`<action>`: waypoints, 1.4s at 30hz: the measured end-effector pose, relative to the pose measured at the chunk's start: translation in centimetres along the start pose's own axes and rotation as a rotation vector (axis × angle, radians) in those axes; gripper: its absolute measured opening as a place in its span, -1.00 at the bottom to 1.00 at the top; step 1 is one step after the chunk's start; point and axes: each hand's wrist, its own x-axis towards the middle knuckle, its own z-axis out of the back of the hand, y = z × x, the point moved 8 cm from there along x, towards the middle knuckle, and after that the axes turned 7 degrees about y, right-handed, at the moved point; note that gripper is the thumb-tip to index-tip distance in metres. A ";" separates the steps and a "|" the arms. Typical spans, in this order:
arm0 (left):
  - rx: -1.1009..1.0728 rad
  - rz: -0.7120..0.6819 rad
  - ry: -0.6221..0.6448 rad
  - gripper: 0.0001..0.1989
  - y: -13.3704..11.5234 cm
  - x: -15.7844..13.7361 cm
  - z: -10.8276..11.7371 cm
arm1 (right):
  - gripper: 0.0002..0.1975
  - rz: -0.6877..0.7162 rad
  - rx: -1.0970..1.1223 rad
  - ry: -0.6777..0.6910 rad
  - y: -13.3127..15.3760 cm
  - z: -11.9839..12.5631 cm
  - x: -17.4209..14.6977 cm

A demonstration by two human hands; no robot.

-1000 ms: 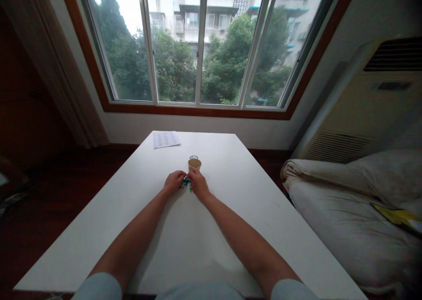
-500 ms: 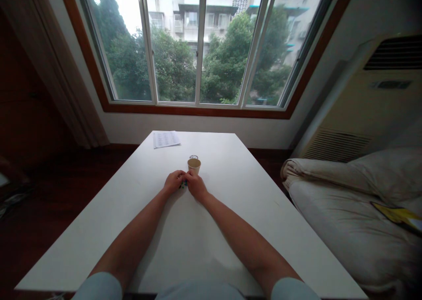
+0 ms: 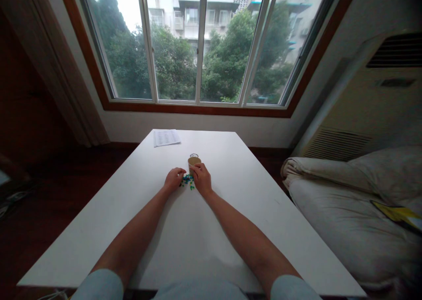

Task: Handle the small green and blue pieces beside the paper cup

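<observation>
Pieces [image 3: 187,178], small and coloured blue, green and yellow, lie loose on the white table [image 3: 204,238] between your two hands, just on your side of the cup [image 3: 194,160]. The cup stands upright, its mouth showing. Your right hand [image 3: 202,179] is at the near right of the cup, its fingers bent and overlapping the rim from this view; you may have something pinched there, but I cannot tell, nor whether you touch the cup. Your left hand [image 3: 174,179] rests beside the left edge of the pieces, fingers curled and thumb close to them; how far they are parted, and whether they hold a piece, cannot be made out. Just behind the cup sits a round, dark-edged thing [image 3: 194,155], too small to name. Papers [image 3: 167,137] lie at the table's far left corner, well apart from your hands.
</observation>
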 end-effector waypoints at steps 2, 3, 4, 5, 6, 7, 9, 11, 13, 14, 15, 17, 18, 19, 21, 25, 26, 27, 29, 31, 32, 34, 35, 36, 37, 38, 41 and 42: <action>0.026 0.003 -0.005 -0.73 0.2 0.1 -0.1 | -0.68 0.005 0.002 -0.049 -0.3 0.8 0.1; 0.041 0.005 -0.005 -0.72 0.3 0.1 -0.1 | -0.67 0.012 0.001 -0.073 -0.5 1.1 0.2; 0.055 0.003 -0.006 -0.72 0.4 0.1 -0.2 | -0.66 0.018 0.000 -0.093 -0.7 1.4 0.2; 0.068 -0.002 -0.008 -0.72 0.5 0.1 -0.3 | -0.65 0.021 -0.004 -0.107 -0.9 1.7 0.3; 0.080 -0.011 -0.009 -0.72 0.5 0.1 -0.3 | -0.65 0.023 -0.008 -0.114 -1.1 1.8 0.3; 0.090 -0.020 -0.008 -0.72 0.5 0.1 -0.4 | -0.65 0.025 -0.013 -0.113 -1.2 1.8 0.4; 0.106 -0.027 0.007 -0.71 0.5 0.1 -0.6 | -0.65 0.034 -0.020 -0.099 -1.4 1.8 0.6; 0.114 -0.029 0.034 -0.70 0.5 0.1 -0.8 | -0.66 0.041 -0.012 -0.085 -1.7 1.7 0.7; 0.118 -0.034 0.067 -0.70 0.3 0.0 -1.0 | -0.66 0.039 0.014 -0.088 -2.0 1.7 0.7; 0.119 -0.035 0.084 -0.70 0.1 0.0 -1.1 | -0.65 0.036 0.029 -0.091 -2.2 1.6 0.7; 0.119 -0.035 0.099 -0.70 0.0 -0.1 -1.1 | -0.65 0.033 0.044 -0.089 -2.4 1.6 0.7; 0.118 -0.034 0.122 -0.70 -0.4 -0.3 -1.1 | -0.63 0.017 0.066 -0.068 -3.0 1.2 0.7; 0.119 -0.037 0.131 -0.70 -0.6 -0.3 -1.1 | -0.63 0.000 0.073 -0.053 -3.3 1.0 0.7; 0.122 -0.045 0.139 -0.70 -0.8 -0.4 -1.1 | -0.64 -0.023 0.080 -0.040 -3.7 0.7 0.7; 0.132 -0.067 0.153 -0.70 -1.2 -0.5 -1.1 | -0.67 -0.073 0.100 -0.029 -4.5 0.4 0.6; 0.144 -0.110 0.159 -0.71 -1.7 -0.6 -1.1 | -0.78 -0.112 0.135 -0.055 -5.5 0.3 0.5; 0.145 -0.111 0.159 -0.71 -1.7 -0.6 -1.2 | -0.79 -0.112 0.135 -0.074 -5.7 0.4 0.5; 0.145 -0.109 0.159 -0.71 -1.6 -0.6 -1.2 | -0.80 -0.109 0.133 -0.097 -5.8 0.6 0.5; 0.150 -0.103 0.159 -0.71 -1.5 -0.6 -1.3 | -0.82 -0.099 0.130 -0.148 -5.9 1.1 0.5; 0.160 -0.113 0.155 -0.71 -1.6 -0.7 -1.4 | -0.83 -0.086 0.128 -0.188 -6.0 1.4 0.4; 0.166 -0.128 0.153 -0.72 -1.8 -0.7 -1.4 | -0.83 -0.081 0.125 -0.201 -6.0 1.5 0.4; 0.179 -0.165 0.155 -0.72 -2.1 -0.9 -1.5 | -0.84 -0.074 0.112 -0.216 -5.9 1.7 0.4; 0.185 -0.180 0.159 -0.72 -2.3 -0.9 -1.5 | -0.84 -0.069 0.104 -0.222 -5.9 1.7 0.4; 0.190 -0.189 0.163 -0.71 -2.5 -1.0 -1.5 | -0.84 -0.065 0.096 -0.228 -5.8 1.8 0.4; 0.194 -0.193 0.167 -0.70 -2.6 -1.1 -1.5 | -0.84 -0.062 0.090 -0.235 -5.8 1.8 0.3; 0.197 -0.194 0.170 -0.69 -2.7 -1.2 -1.5 | -0.84 -0.062 0.088 -0.240 -5.8 1.9 0.3; 0.214 -0.219 0.180 -0.66 -3.3 -1.5 -1.7 | -0.83 -0.076 0.098 -0.258 -5.9 2.0 0.2; 0.225 -0.245 0.186 -0.65 -3.7 -1.6 -1.8 | -0.83 -0.084 0.102 -0.267 -6.1 2.1 0.2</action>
